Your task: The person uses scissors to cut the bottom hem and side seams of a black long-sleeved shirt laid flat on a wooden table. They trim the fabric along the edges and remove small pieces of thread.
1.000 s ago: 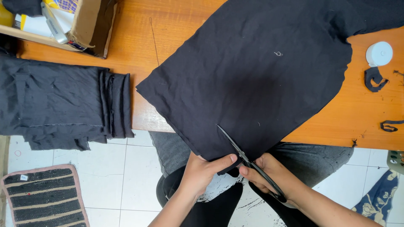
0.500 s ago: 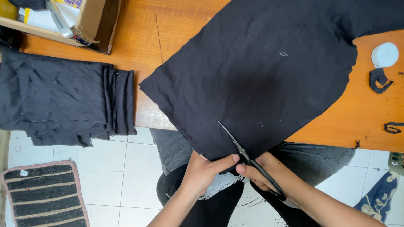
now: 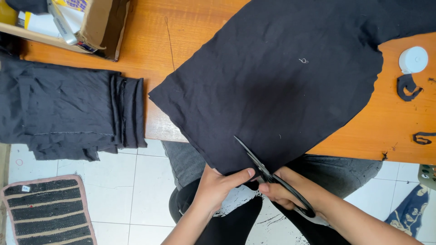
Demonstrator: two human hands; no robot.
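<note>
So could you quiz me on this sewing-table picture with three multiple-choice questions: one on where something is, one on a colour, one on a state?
1. Where does the folded pile of dark cloth lie?
A. At the left end of the wooden table
B. On the floor mat
C. Inside the cardboard box

2. What colour is the big cloth being cut?
A. White
B. Black
C. Orange

3. What is the right hand doing?
A. Resting flat on the table
B. Holding a round white disc
C. Gripping the scissors, blades into the cloth's near edge

Answers: 1 A, the pile drapes over the table's left end. 2 B, the cloth is black against the orange wood. 3 C, its fingers are in the scissor handles while the left hand pinches the cloth's edge beside the blades.
</note>
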